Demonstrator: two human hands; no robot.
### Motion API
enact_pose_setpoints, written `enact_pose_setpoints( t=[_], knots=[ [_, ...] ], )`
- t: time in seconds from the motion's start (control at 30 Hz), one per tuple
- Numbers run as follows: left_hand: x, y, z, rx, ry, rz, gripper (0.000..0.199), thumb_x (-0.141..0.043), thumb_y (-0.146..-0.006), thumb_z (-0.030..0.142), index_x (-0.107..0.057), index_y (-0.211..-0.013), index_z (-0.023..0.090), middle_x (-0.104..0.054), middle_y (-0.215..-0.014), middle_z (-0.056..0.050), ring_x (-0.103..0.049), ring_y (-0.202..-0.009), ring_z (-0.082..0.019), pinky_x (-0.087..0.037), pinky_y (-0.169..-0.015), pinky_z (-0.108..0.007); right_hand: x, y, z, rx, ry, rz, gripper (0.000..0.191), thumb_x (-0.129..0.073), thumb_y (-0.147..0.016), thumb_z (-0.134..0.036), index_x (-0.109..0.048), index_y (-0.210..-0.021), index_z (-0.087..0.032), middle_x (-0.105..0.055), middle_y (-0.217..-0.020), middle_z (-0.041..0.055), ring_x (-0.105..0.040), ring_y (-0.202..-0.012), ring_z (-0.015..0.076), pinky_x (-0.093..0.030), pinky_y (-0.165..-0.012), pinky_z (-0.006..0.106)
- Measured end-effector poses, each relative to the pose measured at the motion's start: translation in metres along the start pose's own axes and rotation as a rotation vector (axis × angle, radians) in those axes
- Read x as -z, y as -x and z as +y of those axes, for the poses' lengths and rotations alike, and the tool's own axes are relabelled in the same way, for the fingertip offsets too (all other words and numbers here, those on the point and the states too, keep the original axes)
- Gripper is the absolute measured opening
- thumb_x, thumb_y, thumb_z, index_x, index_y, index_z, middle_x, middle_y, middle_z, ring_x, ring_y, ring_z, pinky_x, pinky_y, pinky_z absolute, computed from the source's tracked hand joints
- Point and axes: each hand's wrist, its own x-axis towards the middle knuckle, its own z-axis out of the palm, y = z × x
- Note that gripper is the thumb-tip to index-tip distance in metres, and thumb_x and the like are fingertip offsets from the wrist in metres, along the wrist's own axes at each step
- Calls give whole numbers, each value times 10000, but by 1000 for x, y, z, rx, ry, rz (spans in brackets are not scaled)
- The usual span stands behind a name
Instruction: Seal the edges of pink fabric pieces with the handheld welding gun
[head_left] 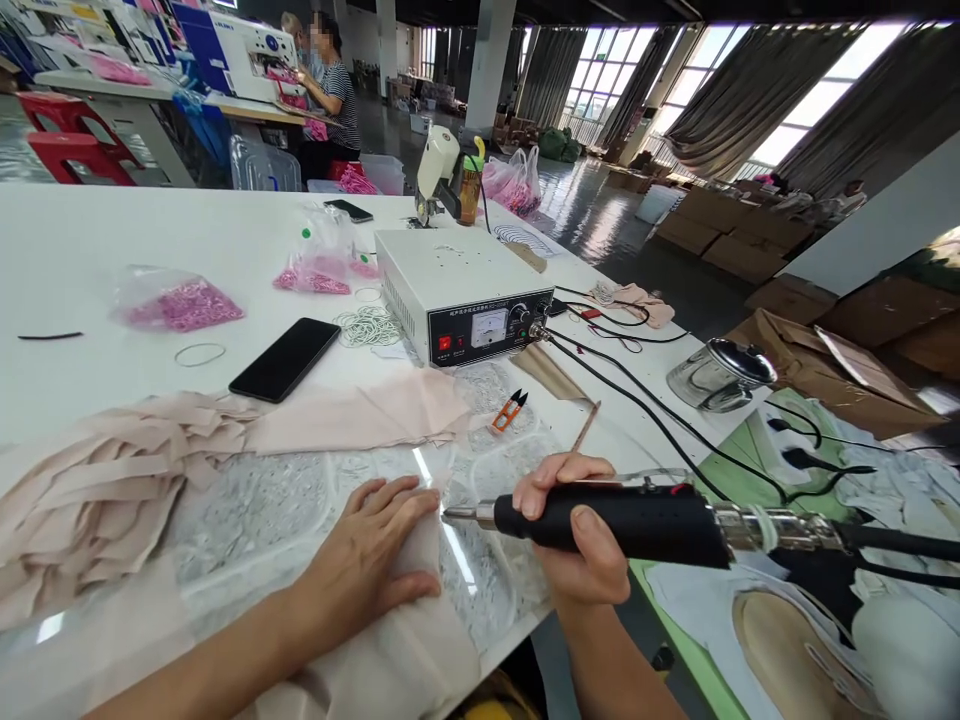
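My right hand (581,540) is wrapped round a black corded handpiece (622,522), held level with its pointed metal tip (461,512) to the left. That tip lies close to the edge of a beige fabric piece (416,650); whether it touches the cloth I cannot tell. Flat on this fabric rests my left hand (379,545), fingers stretched out and holding nothing. Under the cloth is a clear, patterned sheet (259,505). Just beyond my hands lie another beige strip (360,410) and orange thread snips (510,410).
A control box (465,285) with a dial stands behind, its cables (637,395) running right. Heaped beige fabric (90,490) lies left, near a black phone (285,360) and bags of pink pieces (180,300). A lidded metal cup (720,375) stands right. A person (330,95) sits at a sewing machine.
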Motion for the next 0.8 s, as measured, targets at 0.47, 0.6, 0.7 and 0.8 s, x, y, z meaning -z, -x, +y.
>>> enact_pose_setpoints(
  t=[0.47,0.6,0.7,0.8],
  knots=[
    [-13,3,-3,-5,-13,56,562,-783,-892,475,-548,-1355,259,-684,-1363,-83,-565,-1345,-317,-345,-1156,-485,-2,0,3,0,74,-62,164,-667,-876,-395,-640,-937,-245,-621,-822,1,-603,-514,131,-569,-523,340],
    [-8,0,-2,-40,-20,52,456,-791,-888,523,-622,-1222,264,-703,-1343,-63,-581,-1329,-305,-371,-1132,-472,1,-1,5,14,77,-46,161,-653,-877,-391,-635,-957,-253,-612,-830,-4,-600,-522,132,-554,-533,338],
    [-4,-1,-1,-56,-33,58,388,-785,-899,527,-647,-1140,255,-705,-1342,-67,-586,-1325,-304,-384,-1117,-467,1,-3,8,32,75,-15,171,-653,-876,-399,-631,-962,-254,-603,-843,-3,-594,-531,133,-549,-548,347],
    [-3,-2,-2,-72,-43,66,369,-780,-908,520,-658,-1126,248,-703,-1346,-76,-588,-1324,-312,-389,-1110,-470,-1,-5,15,57,71,-3,177,-651,-883,-406,-631,-978,-258,-610,-854,2,-607,-554,141,-547,-561,348]
  ],
)
